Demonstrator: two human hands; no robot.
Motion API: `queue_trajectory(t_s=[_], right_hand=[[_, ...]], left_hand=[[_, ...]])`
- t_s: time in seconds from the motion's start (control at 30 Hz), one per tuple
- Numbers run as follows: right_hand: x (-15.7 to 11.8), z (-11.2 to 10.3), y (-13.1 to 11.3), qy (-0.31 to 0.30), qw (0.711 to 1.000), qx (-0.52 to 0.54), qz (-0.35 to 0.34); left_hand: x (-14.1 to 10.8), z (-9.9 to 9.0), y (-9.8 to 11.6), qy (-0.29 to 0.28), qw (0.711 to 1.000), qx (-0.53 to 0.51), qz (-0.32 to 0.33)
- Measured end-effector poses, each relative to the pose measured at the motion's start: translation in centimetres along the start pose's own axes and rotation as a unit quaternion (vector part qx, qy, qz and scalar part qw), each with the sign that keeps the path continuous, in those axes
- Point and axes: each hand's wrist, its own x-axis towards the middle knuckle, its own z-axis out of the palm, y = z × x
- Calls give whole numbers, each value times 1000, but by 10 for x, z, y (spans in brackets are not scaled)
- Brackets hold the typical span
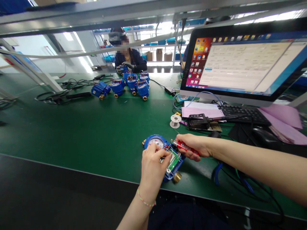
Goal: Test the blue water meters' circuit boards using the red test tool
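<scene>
A blue water meter (157,138) with a round dial and brass ends lies near the bench's front edge, its box uncovered over a green circuit board (174,161). My left hand (154,159) is over the meter, thumb and fingers pinched together at the thin wires beside the board. Whatever lies between those fingertips is hidden. To the right, my right hand (192,147) is wrapped around a red lighter (185,147), its metal end pointing at the wires. The lighter's end is close to the meter's upper right side.
Several blue meters (131,83) stand farther back, where a co-worker (130,60) handles another. A solder spool (176,121), papers (202,111), a keyboard (242,113) and a monitor (242,64) occupy the right. Blue-handled pliers (217,174) lie near my right forearm; black cables (59,95) lie left.
</scene>
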Motion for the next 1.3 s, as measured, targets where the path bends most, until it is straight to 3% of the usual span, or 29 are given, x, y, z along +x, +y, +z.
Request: queue_trajectory(t_s=[0.33, 1.3], right_hand=[[-5, 2, 2, -5, 999, -53, -11], [-8, 4, 0, 11, 997, -76, -23]], left_hand=[[0, 1, -2, 7, 1000, -5, 4], [0, -2, 2, -3, 1000, -8, -10]])
